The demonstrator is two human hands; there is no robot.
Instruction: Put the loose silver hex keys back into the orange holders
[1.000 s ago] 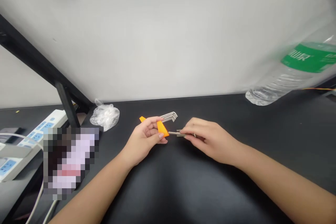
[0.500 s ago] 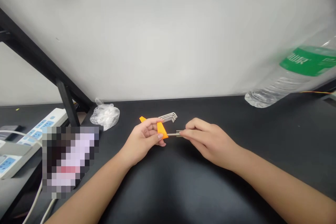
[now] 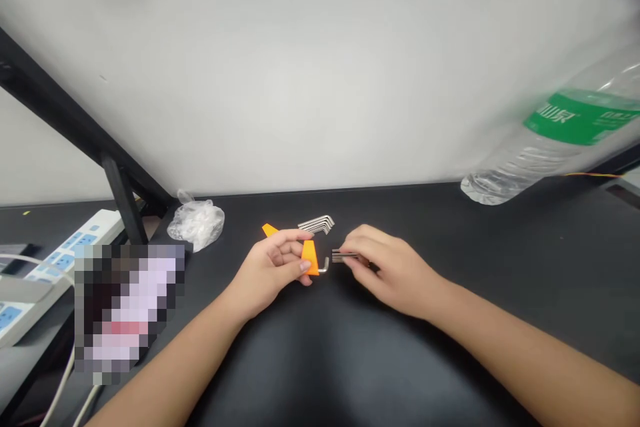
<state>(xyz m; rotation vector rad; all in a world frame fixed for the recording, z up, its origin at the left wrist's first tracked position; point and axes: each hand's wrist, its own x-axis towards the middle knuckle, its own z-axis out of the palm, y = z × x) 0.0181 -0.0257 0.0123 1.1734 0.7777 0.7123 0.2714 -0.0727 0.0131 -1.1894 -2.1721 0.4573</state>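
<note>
Closely pinched, the right fingertips (image 3: 361, 247) hold a small bundle of hex keys (image 3: 344, 256) level, just beside a single bent key (image 3: 325, 265) sticking out of the orange holder (image 3: 310, 257), which the left hand (image 3: 277, 267) clamps between thumb and curled fingers close over the black table (image 3: 350, 353). To my eye, this goes best with the holder kept steady and each key pressed straight along its slot, not at a slant. Both forearms converge from the near edge, the right hand (image 3: 387, 270) arched knuckles-up; loose keys (image 3: 317, 223) lie just behind the holder.
</note>
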